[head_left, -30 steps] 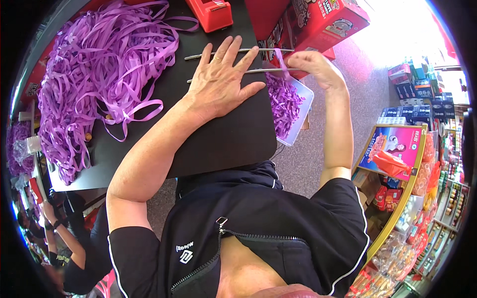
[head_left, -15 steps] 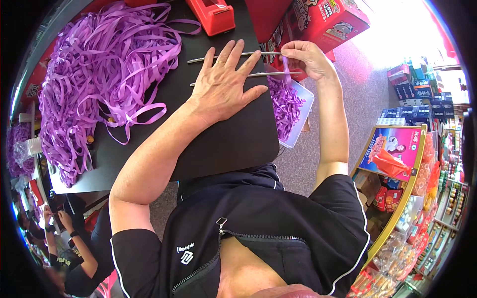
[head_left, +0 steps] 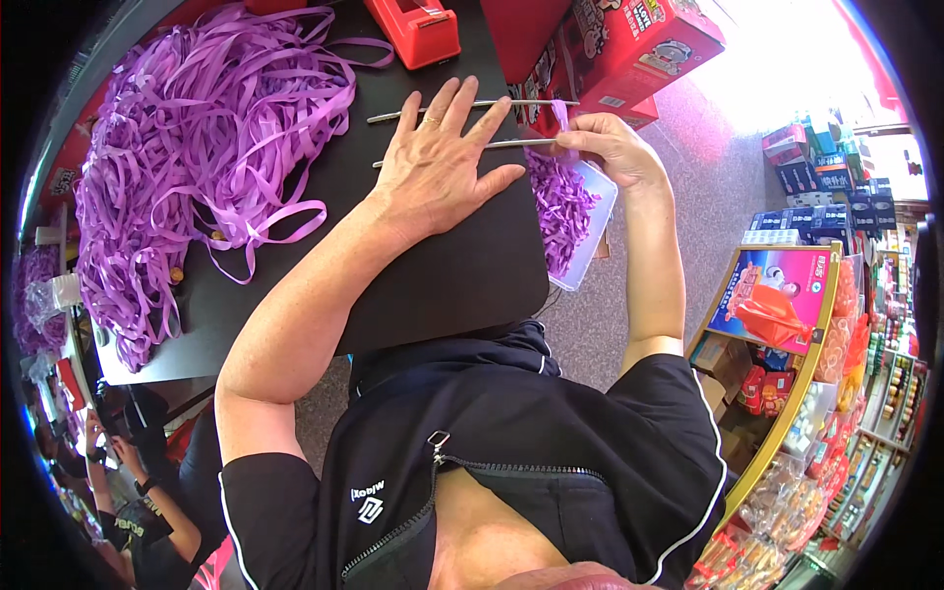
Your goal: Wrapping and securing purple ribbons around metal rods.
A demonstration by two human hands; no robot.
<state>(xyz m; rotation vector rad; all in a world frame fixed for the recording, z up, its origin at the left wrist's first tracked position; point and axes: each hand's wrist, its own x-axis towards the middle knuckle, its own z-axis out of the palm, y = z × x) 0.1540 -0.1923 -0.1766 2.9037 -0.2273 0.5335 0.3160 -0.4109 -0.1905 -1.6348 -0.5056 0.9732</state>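
Note:
My left hand (head_left: 438, 157) lies flat, fingers spread, on two thin metal rods (head_left: 393, 115) that rest across the black table (head_left: 442, 285). My right hand (head_left: 610, 147) pinches a short purple ribbon strip (head_left: 560, 116) at the rods' right ends, over the table's edge. Just below that hand a white tray (head_left: 590, 231) holds a heap of cut purple ribbon pieces (head_left: 556, 211).
A big tangle of long purple ribbons (head_left: 187, 147) covers the table's left part. A red tape dispenser (head_left: 418, 28) stands at the far edge, red cartons (head_left: 629, 49) beyond it. Shelves of packaged goods (head_left: 816, 324) stand on the right. Another person (head_left: 128, 472) sits lower left.
My right hand has shifted slightly toward the rod ends with the ribbon strip. My left hand stays pressed on the rods.

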